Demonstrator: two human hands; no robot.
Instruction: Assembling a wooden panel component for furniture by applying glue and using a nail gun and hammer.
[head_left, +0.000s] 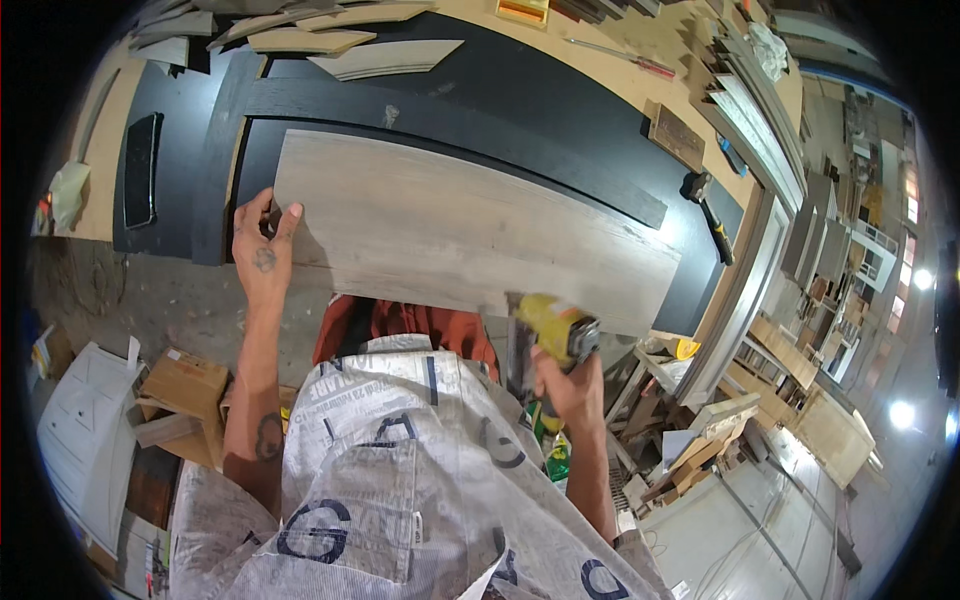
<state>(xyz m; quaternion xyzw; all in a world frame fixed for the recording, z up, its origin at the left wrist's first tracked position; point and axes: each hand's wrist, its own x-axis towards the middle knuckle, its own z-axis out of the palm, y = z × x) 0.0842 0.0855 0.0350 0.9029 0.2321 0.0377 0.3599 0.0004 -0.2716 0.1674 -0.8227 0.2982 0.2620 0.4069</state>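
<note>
A long greyish wood-grain board [470,220] lies across the black-topped bench in front of me. At its left end my left hand [263,240] holds the edge, thumb over the face and fingers curled beside it. My right hand [572,385] is closed around the grip of a yellow-and-black power tool [555,328], at the board's near edge toward the right. Motion blurs the tool's front, so I cannot tell whether it touches the board. A dark strip [450,150] runs along the board's far side.
A hammer [708,215] and a brown wood block [677,138] lie at the bench's right. Farther back are a red-handled screwdriver [650,66] and several angled offcuts [385,60]. A black flat object [143,170] rests at left. Cardboard boxes [185,385] stand on the floor.
</note>
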